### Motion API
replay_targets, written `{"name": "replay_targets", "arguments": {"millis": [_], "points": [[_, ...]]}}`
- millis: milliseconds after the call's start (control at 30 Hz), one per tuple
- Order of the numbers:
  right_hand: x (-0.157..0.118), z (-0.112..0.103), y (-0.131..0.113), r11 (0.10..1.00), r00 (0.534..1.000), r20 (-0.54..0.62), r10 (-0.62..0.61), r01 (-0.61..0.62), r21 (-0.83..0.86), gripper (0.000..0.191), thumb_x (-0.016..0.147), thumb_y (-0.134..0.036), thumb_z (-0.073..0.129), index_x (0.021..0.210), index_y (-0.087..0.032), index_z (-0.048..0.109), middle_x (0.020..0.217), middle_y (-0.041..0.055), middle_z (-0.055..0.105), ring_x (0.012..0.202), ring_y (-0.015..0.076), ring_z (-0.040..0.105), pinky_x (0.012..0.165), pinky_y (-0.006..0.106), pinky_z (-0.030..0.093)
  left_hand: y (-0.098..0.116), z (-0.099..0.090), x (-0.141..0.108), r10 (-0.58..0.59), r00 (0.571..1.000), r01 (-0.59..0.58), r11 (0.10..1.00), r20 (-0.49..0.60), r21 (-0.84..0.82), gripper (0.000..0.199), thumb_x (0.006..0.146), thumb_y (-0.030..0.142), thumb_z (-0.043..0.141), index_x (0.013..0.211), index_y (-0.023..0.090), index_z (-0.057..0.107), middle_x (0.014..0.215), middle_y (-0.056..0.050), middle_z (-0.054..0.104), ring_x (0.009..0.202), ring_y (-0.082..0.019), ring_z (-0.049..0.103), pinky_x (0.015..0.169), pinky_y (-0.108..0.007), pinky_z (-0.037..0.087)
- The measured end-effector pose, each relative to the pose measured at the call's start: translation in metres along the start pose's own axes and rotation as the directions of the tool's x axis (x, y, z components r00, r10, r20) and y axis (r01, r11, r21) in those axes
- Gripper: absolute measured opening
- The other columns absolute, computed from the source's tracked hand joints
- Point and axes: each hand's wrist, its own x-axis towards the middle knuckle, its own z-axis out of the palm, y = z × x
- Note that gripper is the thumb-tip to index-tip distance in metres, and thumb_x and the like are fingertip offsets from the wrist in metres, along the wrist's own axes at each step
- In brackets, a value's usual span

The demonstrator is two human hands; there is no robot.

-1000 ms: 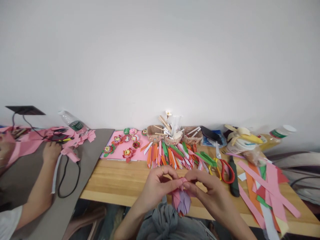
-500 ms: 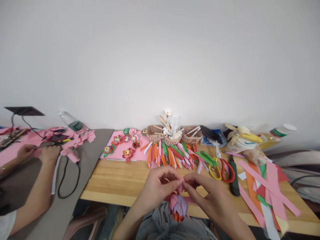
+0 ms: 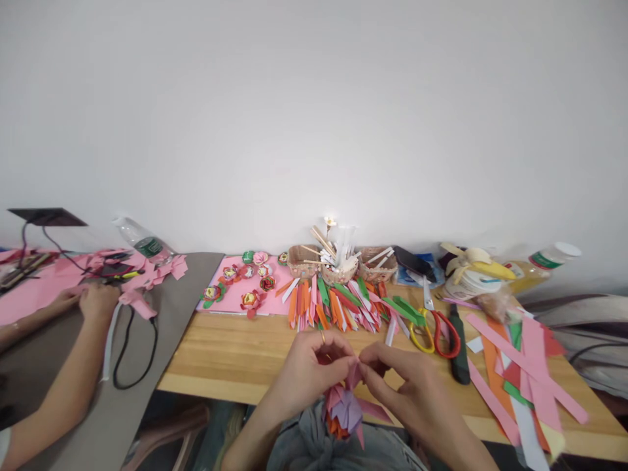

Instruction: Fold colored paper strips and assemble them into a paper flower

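Between my hands, close to my lap, hangs a folded paper flower point(image 3: 344, 411) in pink, purple and orange. My left hand point(image 3: 314, 366) pinches its pink upper part between thumb and forefinger; a ring shows on one finger. My right hand point(image 3: 407, 383) grips the same pink paper just to the right, with fingertips close to those of the left. A loose pink strip sticks out from the flower beneath the right hand. The exact fold under the fingertips is hidden. Beyond my hands lie many folded orange, pink, green and white paper strips point(image 3: 333, 304).
Scissors point(image 3: 436, 330) and a dark green tool point(image 3: 459, 347) lie to my right, beside flat paper strips point(image 3: 530, 366). Small baskets point(image 3: 304, 261) stand by the wall. Finished paper flowers point(image 3: 251, 299) sit on pink paper. A co-worker's hands point(image 3: 98, 302) work at the left table.
The paper flower has swung slightly to the left, and the pink strip beside it now shows more. Both my hands keep their pinch. The co-worker's hands have shifted a little.
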Motion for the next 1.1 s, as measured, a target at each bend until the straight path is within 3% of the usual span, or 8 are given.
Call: {"name": "replay_targets", "arguments": {"millis": [167, 333, 400, 533, 633, 733, 900, 1100], "points": [[-0.001, 0.010, 0.005, 0.977, 0.984, -0.151, -0.092, 0.059, -0.207, 0.020, 0.082, -0.017, 0.046, 0.072, -0.018, 0.063, 0.061, 0.0023, 0.066, 0.051, 0.0144, 0.061, 0.048, 0.022, 0.045, -0.005, 0.000, 0.002, 0.151, 0.983, -0.123, 0.964, -0.107, 0.236, 0.009, 0.074, 0.019, 0.059, 0.067, 0.015, 0.063, 0.059, 0.002, 0.059, 0.051, -0.009, 0.053, 0.050, -0.019, 0.040], [0.001, 0.010, 0.008, 0.998, 0.983, -0.184, -0.016, 0.004, -0.066, 0.019, 0.083, -0.020, 0.049, 0.072, -0.019, 0.064, 0.063, 0.0017, 0.068, 0.056, 0.0145, 0.063, 0.052, 0.022, 0.048, -0.005, -0.003, 0.003, 0.014, 0.999, -0.010, 0.994, -0.040, 0.105, 0.009, 0.076, 0.021, 0.058, 0.076, 0.015, 0.065, 0.067, -0.001, 0.065, 0.060, -0.012, 0.060, 0.057, -0.021, 0.045], [0.002, 0.007, 0.009, 0.998, 0.986, -0.158, 0.050, -0.044, 0.038, 0.019, 0.083, -0.022, 0.050, 0.071, -0.019, 0.064, 0.063, 0.0015, 0.068, 0.055, 0.0143, 0.063, 0.051, 0.022, 0.049, -0.004, -0.005, 0.003, -0.024, 1.000, 0.024, 0.999, 0.002, 0.034, 0.005, 0.073, 0.018, 0.061, 0.074, 0.015, 0.065, 0.068, -0.001, 0.065, 0.061, -0.012, 0.060, 0.058, -0.021, 0.045], [0.005, 0.002, 0.012, 0.953, 0.985, 0.013, 0.173, -0.171, 0.249, 0.014, 0.080, -0.021, 0.053, 0.074, -0.018, 0.065, 0.066, 0.0018, 0.069, 0.058, 0.0140, 0.064, 0.052, 0.021, 0.050, 0.001, -0.007, 0.003, -0.033, 0.998, 0.036, 0.997, 0.052, -0.061, 0.006, 0.071, 0.019, 0.063, 0.069, 0.014, 0.065, 0.065, 0.000, 0.064, 0.060, -0.011, 0.059, 0.060, -0.022, 0.045], [0.006, 0.002, 0.014, 0.941, 0.980, 0.056, 0.192, -0.200, 0.272, 0.010, 0.077, -0.020, 0.055, 0.075, -0.017, 0.064, 0.065, 0.0016, 0.068, 0.059, 0.0142, 0.064, 0.054, 0.022, 0.050, 0.002, -0.006, 0.004, -0.047, 0.998, 0.049, 0.997, 0.044, -0.054, 0.011, 0.073, 0.024, 0.064, 0.068, 0.014, 0.065, 0.059, 0.000, 0.062, 0.055, -0.011, 0.058, 0.057, -0.022, 0.045], [0.004, 0.007, 0.015, 0.958, 0.982, 0.008, 0.189, -0.186, 0.220, 0.011, 0.078, -0.020, 0.053, 0.075, -0.018, 0.064, 0.065, 0.0018, 0.068, 0.059, 0.0145, 0.065, 0.054, 0.022, 0.050, -0.001, -0.004, 0.005, -0.036, 0.999, 0.036, 0.999, 0.000, -0.022, 0.014, 0.074, 0.026, 0.062, 0.068, 0.014, 0.064, 0.056, 0.000, 0.061, 0.052, -0.011, 0.057, 0.055, -0.022, 0.045], [-0.001, 0.018, 0.018, 0.996, 0.978, -0.187, 0.090, -0.089, 0.013, 0.012, 0.081, -0.020, 0.052, 0.079, -0.018, 0.064, 0.071, 0.0035, 0.069, 0.060, 0.0147, 0.065, 0.056, 0.024, 0.051, -0.014, 0.000, 0.007, 0.077, 0.983, -0.053, 0.988, -0.164, 0.143, 0.010, 0.075, 0.016, 0.059, 0.068, 0.015, 0.066, 0.064, -0.001, 0.065, 0.058, -0.012, 0.059, 0.057, -0.022, 0.046], [-0.002, 0.019, 0.018, 0.999, 0.961, -0.275, 0.010, 0.003, 0.048, 0.010, 0.082, -0.017, 0.054, 0.077, -0.018, 0.063, 0.066, 0.0018, 0.066, 0.056, 0.0131, 0.061, 0.053, 0.022, 0.050, -0.018, 0.003, 0.004, 0.354, 0.913, -0.273, 0.900, -0.205, 0.339, 0.013, 0.075, 0.012, 0.059, 0.073, 0.017, 0.071, 0.072, -0.005, 0.067, 0.068, -0.015, 0.062, 0.061, -0.023, 0.047]]}}
